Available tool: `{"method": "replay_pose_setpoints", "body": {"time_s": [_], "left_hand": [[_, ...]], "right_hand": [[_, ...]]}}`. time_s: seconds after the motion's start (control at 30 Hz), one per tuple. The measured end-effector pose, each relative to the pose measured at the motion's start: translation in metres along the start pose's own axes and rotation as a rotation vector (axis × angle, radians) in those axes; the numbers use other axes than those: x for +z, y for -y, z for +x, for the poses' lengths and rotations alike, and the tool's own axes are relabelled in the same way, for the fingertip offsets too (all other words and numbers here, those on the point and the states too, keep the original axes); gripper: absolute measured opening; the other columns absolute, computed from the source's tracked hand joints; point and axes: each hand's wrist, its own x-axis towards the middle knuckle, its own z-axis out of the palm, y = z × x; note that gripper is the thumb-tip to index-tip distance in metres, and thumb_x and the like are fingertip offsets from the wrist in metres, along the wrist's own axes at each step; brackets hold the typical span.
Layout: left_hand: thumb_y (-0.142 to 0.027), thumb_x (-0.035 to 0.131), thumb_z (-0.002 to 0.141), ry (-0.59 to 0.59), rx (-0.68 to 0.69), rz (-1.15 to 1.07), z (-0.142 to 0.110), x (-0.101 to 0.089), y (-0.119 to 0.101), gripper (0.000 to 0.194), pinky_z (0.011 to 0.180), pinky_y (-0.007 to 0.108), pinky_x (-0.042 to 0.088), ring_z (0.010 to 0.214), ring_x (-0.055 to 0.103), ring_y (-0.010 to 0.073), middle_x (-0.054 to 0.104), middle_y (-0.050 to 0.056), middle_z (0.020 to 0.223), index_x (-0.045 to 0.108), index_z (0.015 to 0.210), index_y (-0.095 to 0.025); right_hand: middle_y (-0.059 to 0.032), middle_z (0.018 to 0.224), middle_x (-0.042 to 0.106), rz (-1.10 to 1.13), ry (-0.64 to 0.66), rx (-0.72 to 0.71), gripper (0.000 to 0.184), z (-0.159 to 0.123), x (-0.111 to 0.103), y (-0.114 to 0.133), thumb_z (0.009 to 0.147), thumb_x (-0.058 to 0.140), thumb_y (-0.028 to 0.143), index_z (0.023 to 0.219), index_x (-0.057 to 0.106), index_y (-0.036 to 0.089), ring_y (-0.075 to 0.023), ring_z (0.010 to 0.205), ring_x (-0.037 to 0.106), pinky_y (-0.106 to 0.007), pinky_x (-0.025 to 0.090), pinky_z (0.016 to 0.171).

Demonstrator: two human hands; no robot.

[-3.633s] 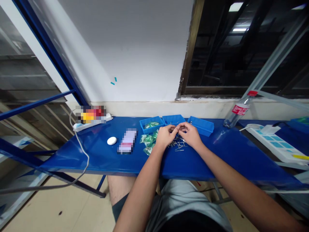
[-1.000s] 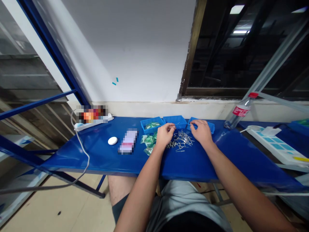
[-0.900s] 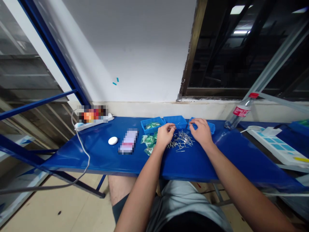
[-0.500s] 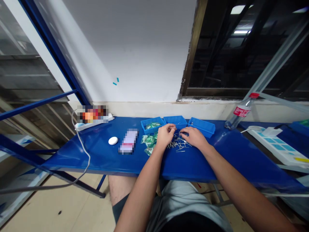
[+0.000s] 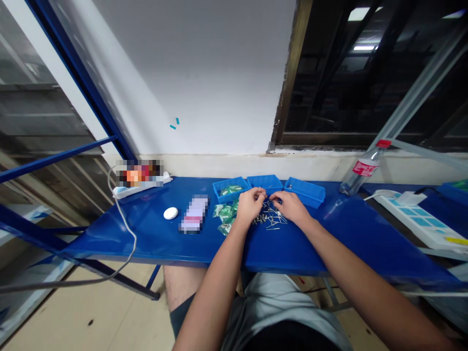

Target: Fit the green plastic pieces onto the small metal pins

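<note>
My left hand [image 5: 251, 205] is over the table with its fingers bent together in a pinch, beside the green packets [image 5: 224, 213]. What sits between its fingertips is too small to make out. My right hand [image 5: 290, 206] faces it from a short way off, fingers curled and thumb drawn in, at the edge of a scatter of thin metal pins [image 5: 272, 219] that look like rivets. Short, stubby metal pieces [image 5: 260, 219] lie among them, close to my left hand. Anything in my right fingertips is also hidden.
Three blue bins stand behind my hands: a left bin [image 5: 229, 199] holding green packets, a middle bin [image 5: 268, 180] and a right bin [image 5: 310, 194]. A plastic bottle [image 5: 365, 168], power strip [image 5: 417, 217], white round object [image 5: 170, 213] and blurred-out phone-like item [image 5: 195, 213] share the blue table [image 5: 153, 239].
My right hand has shifted slightly to the left, nearer my left hand. My left hand stays almost in place, and the metal pieces look much the same.
</note>
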Motion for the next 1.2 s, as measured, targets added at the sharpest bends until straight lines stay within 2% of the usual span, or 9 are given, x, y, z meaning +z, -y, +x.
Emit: {"method": "replay_pose_setpoints", "body": {"time_s": [0.17, 0.3, 0.4, 0.5, 0.63, 0.8, 0.93, 1.13, 1.2], "left_hand": [[-0.019, 0.062, 0.095, -0.007, 0.001, 0.015, 0.0, 0.0, -0.001, 0.019, 0.091, 0.031, 0.062, 0.092, 0.078, 0.0192, 0.082, 0.005, 0.104, 0.077, 0.107, -0.019], [-0.02, 0.065, 0.094, 0.049, 0.059, 0.089, -0.002, 0.0, 0.002, 0.029, 0.095, 0.033, 0.061, 0.094, 0.079, 0.0211, 0.083, 0.005, 0.101, 0.075, 0.121, -0.021], [-0.019, 0.063, 0.095, 0.104, 0.125, 0.144, -0.003, 0.0, 0.004, 0.033, 0.1, 0.034, 0.059, 0.102, 0.078, 0.0224, 0.082, 0.005, 0.108, 0.075, 0.126, -0.022], [-0.023, 0.062, 0.098, 0.083, 0.122, 0.162, -0.002, 0.0, 0.003, 0.027, 0.105, 0.035, 0.058, 0.107, 0.077, 0.0232, 0.081, 0.006, 0.114, 0.079, 0.119, -0.022], [-0.021, 0.063, 0.096, 0.034, 0.123, 0.155, 0.0, -0.001, 0.001, 0.025, 0.105, 0.036, 0.058, 0.108, 0.077, 0.0234, 0.081, 0.006, 0.116, 0.081, 0.114, -0.021], [-0.017, 0.062, 0.095, 0.032, 0.131, 0.121, 0.0, 0.0, -0.001, 0.024, 0.099, 0.033, 0.059, 0.102, 0.077, 0.021, 0.082, 0.004, 0.112, 0.081, 0.11, -0.022], [-0.022, 0.063, 0.096, 0.018, 0.136, 0.054, -0.001, 0.0, -0.002, 0.03, 0.091, 0.03, 0.061, 0.095, 0.078, 0.0194, 0.082, 0.005, 0.108, 0.074, 0.125, -0.019], [-0.04, 0.059, 0.101, 0.08, 0.093, 0.091, -0.004, 0.0, -0.004, 0.036, 0.087, 0.033, 0.062, 0.083, 0.078, 0.0214, 0.082, 0.004, 0.091, 0.072, 0.129, -0.02], [-0.043, 0.058, 0.102, 0.102, 0.085, 0.059, -0.004, 0.0, -0.004, 0.04, 0.088, 0.033, 0.062, 0.087, 0.079, 0.0227, 0.083, 0.005, 0.096, 0.07, 0.131, -0.019]], "right_hand": [[-0.0051, 0.096, 0.08, 0.102, -0.114, 0.044, 0.02, 0.0, -0.007, 0.009, 0.086, 0.062, 0.016, 0.098, 0.076, 0.024, -0.0235, 0.082, 0.073, -0.039, 0.059, 0.082], [-0.008, 0.101, 0.079, 0.334, -0.215, 0.142, 0.015, 0.0, -0.004, 0.018, 0.087, 0.069, 0.028, 0.1, 0.075, 0.023, -0.023, 0.083, 0.073, -0.036, 0.06, 0.075], [-0.0093, 0.101, 0.078, 0.552, -0.242, 0.199, 0.025, 0.001, 0.002, 0.021, 0.084, 0.076, 0.039, 0.1, 0.072, 0.021, -0.0234, 0.086, 0.074, -0.038, 0.061, 0.08], [-0.0093, 0.097, 0.077, 0.662, -0.257, 0.23, 0.034, 0.001, 0.004, 0.022, 0.079, 0.081, 0.047, 0.098, 0.071, 0.02, -0.0239, 0.087, 0.074, -0.04, 0.062, 0.084], [-0.0091, 0.096, 0.078, 0.602, -0.237, 0.222, 0.029, 0.0, 0.004, 0.022, 0.082, 0.079, 0.043, 0.097, 0.072, 0.02, -0.0239, 0.087, 0.074, -0.04, 0.062, 0.082], [-0.0051, 0.089, 0.076, 0.435, -0.161, 0.216, 0.021, -0.001, 0.006, 0.023, 0.081, 0.071, 0.028, 0.101, 0.07, 0.021, -0.02, 0.078, 0.071, -0.032, 0.057, 0.069], [-0.001, 0.081, 0.07, 0.426, -0.175, 0.209, 0.028, -0.001, 0.005, 0.027, 0.081, 0.067, 0.024, 0.108, 0.068, 0.021, -0.0159, 0.066, 0.064, -0.028, 0.053, 0.061], [-0.0064, 0.092, 0.074, 0.503, -0.277, 0.197, 0.021, -0.002, -0.001, 0.027, 0.09, 0.068, 0.035, 0.105, 0.069, 0.022, -0.0213, 0.081, 0.072, -0.033, 0.059, 0.072], [-0.0076, 0.098, 0.076, 0.462, -0.264, 0.174, 0.017, -0.002, -0.002, 0.026, 0.09, 0.069, 0.035, 0.101, 0.071, 0.022, -0.0229, 0.086, 0.073, -0.035, 0.06, 0.075]]}}
